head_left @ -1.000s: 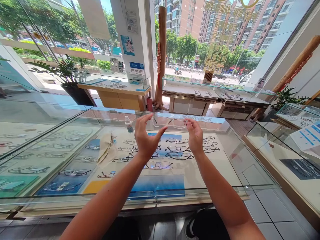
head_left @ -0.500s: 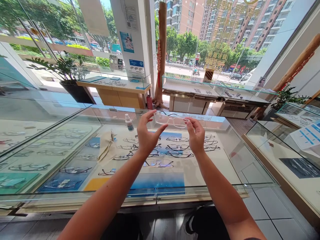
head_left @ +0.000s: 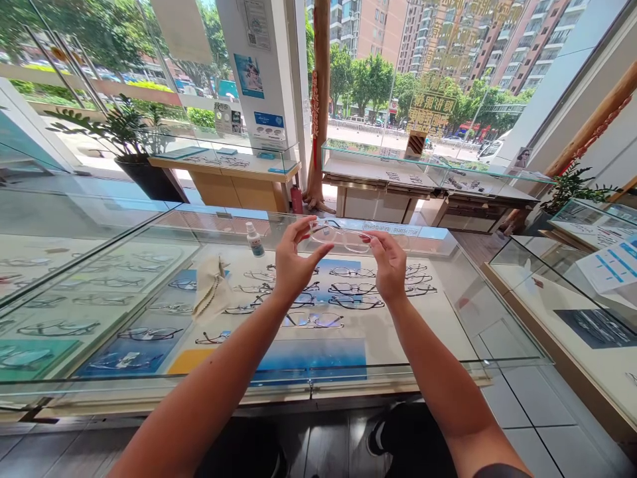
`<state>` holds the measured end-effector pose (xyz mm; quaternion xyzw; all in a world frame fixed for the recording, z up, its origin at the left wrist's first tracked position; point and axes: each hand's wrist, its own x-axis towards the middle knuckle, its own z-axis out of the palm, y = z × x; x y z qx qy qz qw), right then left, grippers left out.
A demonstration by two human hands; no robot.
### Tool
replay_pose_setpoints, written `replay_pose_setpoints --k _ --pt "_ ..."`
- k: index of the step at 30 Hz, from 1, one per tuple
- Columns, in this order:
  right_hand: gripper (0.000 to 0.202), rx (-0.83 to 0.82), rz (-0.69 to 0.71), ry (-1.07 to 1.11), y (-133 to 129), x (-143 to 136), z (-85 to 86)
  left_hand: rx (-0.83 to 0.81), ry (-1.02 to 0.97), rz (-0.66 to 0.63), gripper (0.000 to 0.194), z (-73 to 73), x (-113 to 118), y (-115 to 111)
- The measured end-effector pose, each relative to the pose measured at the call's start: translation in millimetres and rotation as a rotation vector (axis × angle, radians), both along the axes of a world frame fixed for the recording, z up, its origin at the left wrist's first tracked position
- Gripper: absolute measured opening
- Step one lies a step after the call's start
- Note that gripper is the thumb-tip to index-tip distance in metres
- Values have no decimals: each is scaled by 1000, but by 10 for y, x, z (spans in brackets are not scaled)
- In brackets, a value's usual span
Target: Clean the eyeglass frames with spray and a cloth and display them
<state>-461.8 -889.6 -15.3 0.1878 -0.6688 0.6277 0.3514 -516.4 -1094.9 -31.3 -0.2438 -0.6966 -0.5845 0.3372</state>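
Clear-framed glasses (head_left: 340,237) are held up in the air above the glass counter, between both hands. My left hand (head_left: 294,262) grips their left end, its thumb pointing inward below the frame. The right end is pinched between the thumb and fingers of my right hand (head_left: 390,267). Beneath, several pairs of glasses (head_left: 354,289) lie in rows inside the glass case. A small spray bottle (head_left: 255,239) stands on the glass left of my left hand. Nearer to me lies a beige cloth (head_left: 209,285) with a chain on it.
The glass counter (head_left: 423,373) runs across the front, its near edge below my forearms. Another display case (head_left: 527,292) stands at the right, with a white and blue box (head_left: 610,265) on it. Further back are low showcases (head_left: 239,189), a potted plant (head_left: 149,176) and windows.
The glasses have tilted slightly, their right end lower, while both hands keep hold of them. The view has shifted a little.
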Motion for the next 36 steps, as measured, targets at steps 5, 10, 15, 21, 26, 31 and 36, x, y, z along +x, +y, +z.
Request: replay_pose_setpoints --k 5,10,15,21,26,31,36 --pt "24 147 -186 69 25 8 28 -134 209 178 68 58 42 -35" --pt "14 419 -232 105 35 -7 48 -324 381 180 68 84 62 -54" --pt "12 460 -216 65 63 -16 58 -403 378 171 67 111 78 -63" --pt "15 387 24 -77 175 -57 111 -358 248 -19 66 190 151 -69" --pt "20 250 382 -438 270 -124 100 -230 26 -331 73 174 98 -97" --pt "23 200 484 -542 288 -160 85 -166 -124 -501 79 131 3 -99" --pt "28 43 427 -531 455 -85 140 -122 -151 -419 77 88 -104 -108"
